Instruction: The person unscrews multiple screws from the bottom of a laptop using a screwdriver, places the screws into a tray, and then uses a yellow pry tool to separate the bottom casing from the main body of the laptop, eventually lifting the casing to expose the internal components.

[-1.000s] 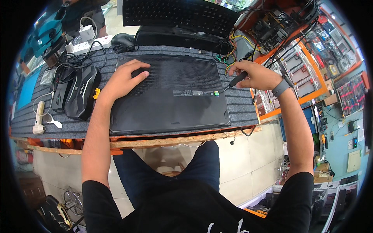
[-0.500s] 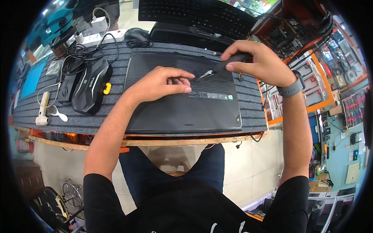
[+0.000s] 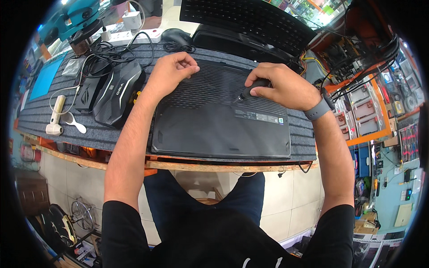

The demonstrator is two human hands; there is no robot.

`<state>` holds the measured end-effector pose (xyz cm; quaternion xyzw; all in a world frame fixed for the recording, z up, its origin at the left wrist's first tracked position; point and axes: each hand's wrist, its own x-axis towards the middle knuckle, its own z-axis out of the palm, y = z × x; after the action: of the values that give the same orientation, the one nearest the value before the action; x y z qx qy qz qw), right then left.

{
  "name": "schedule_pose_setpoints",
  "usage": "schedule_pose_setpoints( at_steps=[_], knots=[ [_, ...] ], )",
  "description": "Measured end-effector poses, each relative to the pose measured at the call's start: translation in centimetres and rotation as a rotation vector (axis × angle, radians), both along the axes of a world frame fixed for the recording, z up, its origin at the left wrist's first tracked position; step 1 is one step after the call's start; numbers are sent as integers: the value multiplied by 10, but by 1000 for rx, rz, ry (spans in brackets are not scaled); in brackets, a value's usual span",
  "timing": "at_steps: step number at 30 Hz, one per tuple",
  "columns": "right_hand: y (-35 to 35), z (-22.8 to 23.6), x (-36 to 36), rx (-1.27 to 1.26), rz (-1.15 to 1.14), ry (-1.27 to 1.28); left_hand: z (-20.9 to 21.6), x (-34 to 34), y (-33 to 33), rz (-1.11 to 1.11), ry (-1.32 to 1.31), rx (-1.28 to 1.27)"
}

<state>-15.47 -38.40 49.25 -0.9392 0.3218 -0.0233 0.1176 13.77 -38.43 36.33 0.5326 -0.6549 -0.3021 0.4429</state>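
Observation:
A black laptop lies upside down, its ribbed, vented bottom cover facing up. My right hand is closed around the dark handle of a screwdriver, tilted with its tip pointing down at the middle of the cover. Whether the tip touches a screw is too small to tell. Over the upper left part of the laptop, my left hand is closed in a pinch, thumb against the fingertips. Anything between those fingertips is too small to make out.
Left of the laptop sit a black angular device, a tangle of black cable and a white spoon-shaped piece. Behind it are a mouse, a power strip and a black keyboard. The grey mat ends at a wooden edge.
My left hand has moved away from the screwdriver tip, up and left, and its fingers have closed. The right hand has lowered with the screwdriver. The whole view has shifted a little.

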Motion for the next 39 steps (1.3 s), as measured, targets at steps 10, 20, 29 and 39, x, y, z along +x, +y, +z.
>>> schedule_pose_setpoints(
  at_steps=[10,20,29,39],
  knots=[
    [-1,7,12,28,33,54,-12,29,-12,213,-25,-122],
    [-1,6,11,-25,76,41,-13,42,-17,212,41,-99],
    [21,22,56,-160,-84,490,-18,51,-16,305,25,-138],
    [10,26,51,26,-166,416,-3,69,-10,463,-145,-54]
  ],
)
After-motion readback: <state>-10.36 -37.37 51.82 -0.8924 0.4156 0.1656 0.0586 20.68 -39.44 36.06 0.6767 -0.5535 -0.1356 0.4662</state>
